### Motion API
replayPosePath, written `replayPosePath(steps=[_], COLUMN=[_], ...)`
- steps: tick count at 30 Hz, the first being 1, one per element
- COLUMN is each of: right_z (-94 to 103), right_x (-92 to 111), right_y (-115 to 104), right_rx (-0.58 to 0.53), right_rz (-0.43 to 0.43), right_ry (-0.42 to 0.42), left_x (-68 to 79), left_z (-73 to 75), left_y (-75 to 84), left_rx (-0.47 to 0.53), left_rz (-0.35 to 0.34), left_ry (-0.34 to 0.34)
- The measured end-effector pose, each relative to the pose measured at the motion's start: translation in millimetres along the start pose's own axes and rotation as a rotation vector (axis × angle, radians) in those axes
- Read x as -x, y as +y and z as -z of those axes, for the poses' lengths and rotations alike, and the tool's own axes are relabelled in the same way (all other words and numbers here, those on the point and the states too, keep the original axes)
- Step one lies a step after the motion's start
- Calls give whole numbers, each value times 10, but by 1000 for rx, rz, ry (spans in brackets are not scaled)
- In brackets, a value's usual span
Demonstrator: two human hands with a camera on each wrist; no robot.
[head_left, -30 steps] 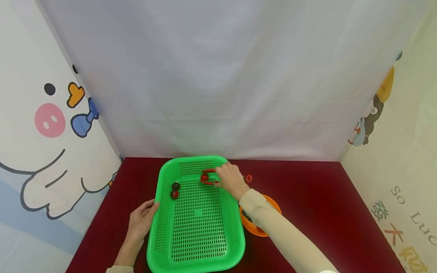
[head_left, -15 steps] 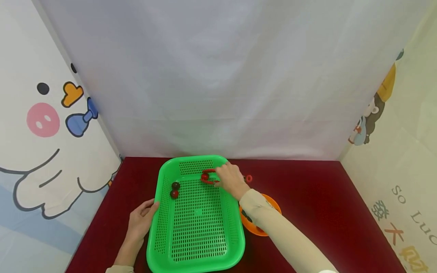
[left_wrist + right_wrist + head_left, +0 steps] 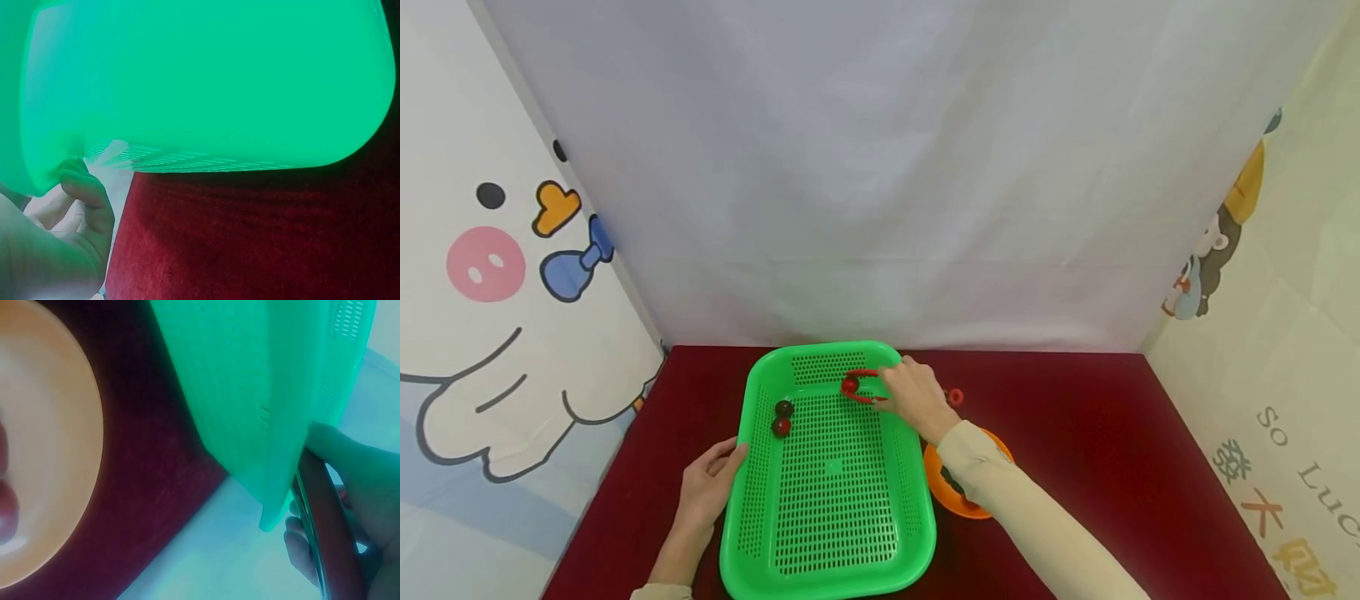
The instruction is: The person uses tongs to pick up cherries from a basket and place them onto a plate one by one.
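My left hand (image 3: 706, 490) grips the left rim of a green perforated plastic basket (image 3: 831, 585); its curled fingers show at the rim in the left wrist view. Reaching over the far right rim, my right hand (image 3: 914, 398) holds a pair of red tongs (image 3: 863, 372), whose handle (image 3: 331, 525) shows in the right wrist view. Inside the basket, the tong tips stand around a small round red fruit (image 3: 849, 386). Two more small round fruits, a dark one (image 3: 784, 408) and a red one (image 3: 782, 427), lie near the basket's left wall.
An orange bowl (image 3: 934, 483) stands right of the basket, partly under my right forearm. It holds a dark thing and red round fruits (image 3: 6, 512). Dark red cloth covers the table (image 3: 1075, 442); a pale curtain hangs behind, with printed panels at both sides.
The right hand and tongs have shifted slightly to the right, with the tips still around the red fruit. The left hand stays on the rim. The head view has turned slightly.
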State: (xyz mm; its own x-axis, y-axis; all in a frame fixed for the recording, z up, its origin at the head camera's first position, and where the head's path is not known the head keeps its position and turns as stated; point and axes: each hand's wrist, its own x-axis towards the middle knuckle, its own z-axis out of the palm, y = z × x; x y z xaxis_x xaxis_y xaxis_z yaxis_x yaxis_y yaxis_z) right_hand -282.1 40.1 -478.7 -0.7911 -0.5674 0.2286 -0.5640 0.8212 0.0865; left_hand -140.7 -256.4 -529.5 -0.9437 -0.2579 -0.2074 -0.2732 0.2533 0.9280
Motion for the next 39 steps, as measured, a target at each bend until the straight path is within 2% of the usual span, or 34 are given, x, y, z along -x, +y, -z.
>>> replayPosePath(steps=[4, 22, 31, 39], right_z=[4, -15, -50, -5], right_x=[47, 347, 475, 623], right_y=[39, 201, 262, 292], right_rx=[-26, -121, -140, -205], right_rz=[9, 59, 116, 117], right_ry=[23, 262, 425, 477], left_x=[-11, 1, 13, 14], left_z=[4, 1, 3, 8], left_y=[-16, 7, 16, 6], left_rx=[-3, -13, -5, 11], left_rz=[5, -2, 0, 8], left_ry=[5, 1, -5, -9])
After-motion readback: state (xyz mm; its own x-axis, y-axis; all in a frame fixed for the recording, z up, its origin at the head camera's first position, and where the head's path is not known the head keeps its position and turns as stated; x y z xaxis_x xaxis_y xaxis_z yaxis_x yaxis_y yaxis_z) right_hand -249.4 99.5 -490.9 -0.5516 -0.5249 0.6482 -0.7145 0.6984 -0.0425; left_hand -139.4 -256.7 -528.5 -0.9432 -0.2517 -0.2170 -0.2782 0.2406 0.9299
